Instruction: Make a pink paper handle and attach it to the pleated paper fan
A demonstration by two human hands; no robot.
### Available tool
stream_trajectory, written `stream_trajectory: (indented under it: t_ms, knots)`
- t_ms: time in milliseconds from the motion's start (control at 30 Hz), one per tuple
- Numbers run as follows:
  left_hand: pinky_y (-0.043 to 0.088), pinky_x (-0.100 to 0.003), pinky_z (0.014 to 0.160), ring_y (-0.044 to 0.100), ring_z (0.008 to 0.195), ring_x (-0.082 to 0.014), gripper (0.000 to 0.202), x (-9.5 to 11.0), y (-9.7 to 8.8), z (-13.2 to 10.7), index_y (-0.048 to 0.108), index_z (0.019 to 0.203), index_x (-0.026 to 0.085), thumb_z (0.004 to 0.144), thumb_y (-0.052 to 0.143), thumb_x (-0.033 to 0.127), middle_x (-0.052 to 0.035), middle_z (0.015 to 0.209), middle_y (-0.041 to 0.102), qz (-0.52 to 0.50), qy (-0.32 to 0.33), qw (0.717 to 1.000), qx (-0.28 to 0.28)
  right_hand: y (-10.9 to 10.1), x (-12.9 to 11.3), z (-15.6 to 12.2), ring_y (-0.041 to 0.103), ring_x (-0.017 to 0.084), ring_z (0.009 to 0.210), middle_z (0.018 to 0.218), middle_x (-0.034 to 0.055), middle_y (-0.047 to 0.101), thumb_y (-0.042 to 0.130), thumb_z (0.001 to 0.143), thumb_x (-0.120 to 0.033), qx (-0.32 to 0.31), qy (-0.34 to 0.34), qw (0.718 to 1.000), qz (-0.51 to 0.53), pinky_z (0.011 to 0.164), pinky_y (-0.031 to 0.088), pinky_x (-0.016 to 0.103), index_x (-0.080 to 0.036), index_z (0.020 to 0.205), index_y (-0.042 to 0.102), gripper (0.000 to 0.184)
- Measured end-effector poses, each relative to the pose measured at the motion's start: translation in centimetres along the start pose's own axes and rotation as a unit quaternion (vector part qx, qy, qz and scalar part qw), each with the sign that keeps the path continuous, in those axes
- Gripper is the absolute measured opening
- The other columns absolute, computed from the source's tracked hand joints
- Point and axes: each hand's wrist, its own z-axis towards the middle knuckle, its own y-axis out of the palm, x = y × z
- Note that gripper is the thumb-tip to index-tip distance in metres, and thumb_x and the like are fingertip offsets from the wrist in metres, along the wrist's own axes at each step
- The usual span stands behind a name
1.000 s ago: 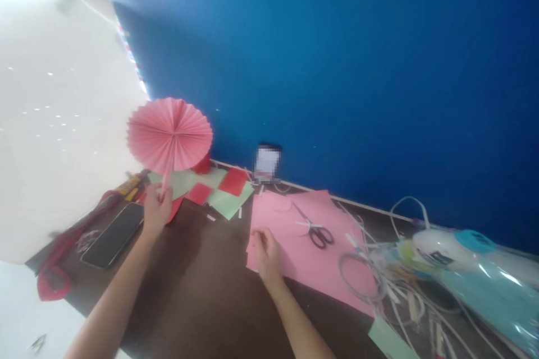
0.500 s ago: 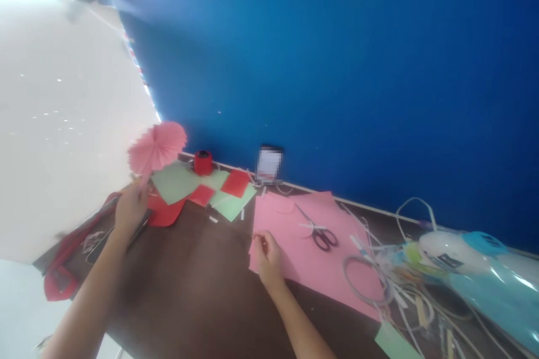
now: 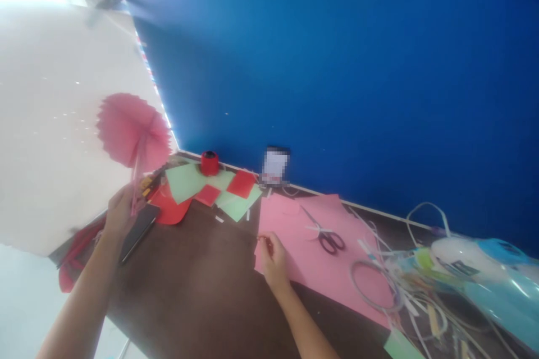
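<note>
My left hand (image 3: 119, 212) is closed round the stick of a round pleated pink paper fan (image 3: 126, 129), which stands raised in front of the white wall. Its fingers are partly hidden from me. At the left edge of the pink paper sheets (image 3: 307, 269), my right hand (image 3: 273, 258) has thumb and fingertips pinched together. Whatever is between them is too small to name. Dark-handled scissors (image 3: 330, 242) lie on the pink sheets, to the right of my right hand.
Green paper (image 3: 185, 182), red paper squares (image 3: 242, 184) and a red tape roll (image 3: 209, 163) lie at the back left. A dark notebook (image 3: 141, 227) is beside my left arm. At right are a coil (image 3: 356, 280), tangled strips and a blue-white plastic pack (image 3: 484, 275).
My left hand has tilted the fan up and to the left, so its round face shows more fully. The right hand keeps its pinch at the paper's edge. The view has shifted slightly.
</note>
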Motion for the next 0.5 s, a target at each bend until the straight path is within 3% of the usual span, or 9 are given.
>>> stream_trajectory:
  t_ms: [167,333,500]
  knots:
    - [0.022,-0.011,0.029,0.019,0.034,-0.0012,0.027,0.4,-0.4,-0.7,0.059,0.099,0.013,0.081,0.056,0.033,0.0093,0.049,0.028,-0.149,-0.037,0.986,-0.065,-0.1,-0.4,0.1,0.055,0.014,0.058,0.062,-0.0008,0.056,0.043,0.083,-0.030,0.005,-0.009,1.000,-0.006,0.054,0.043,0.025,-0.019,0.081,0.054,0.016]
    - [0.023,-0.008,0.027,0.022,0.031,-0.0002,0.017,0.1,-0.4,-1.4,0.061,0.095,0.012,0.080,0.059,0.019,0.0100,0.045,0.028,-0.147,-0.048,0.986,-0.062,-0.1,-0.3,0.1,0.056,0.015,0.060,0.065,0.0003,0.058,0.045,0.082,-0.031,0.008,-0.002,1.000,-0.007,0.055,0.043,0.025,-0.018,0.082,0.055,0.017]
    - [0.022,-0.009,0.027,0.024,0.029,-0.0004,0.025,-0.1,-0.6,-1.8,0.061,0.099,0.012,0.077,0.061,0.023,0.0104,0.042,0.030,-0.097,-0.055,0.992,-0.064,0.0,0.0,0.1,0.056,0.015,0.062,0.065,0.0005,0.059,0.045,0.082,-0.033,0.005,0.000,1.000,-0.007,0.056,0.044,0.025,-0.018,0.082,0.055,0.019]
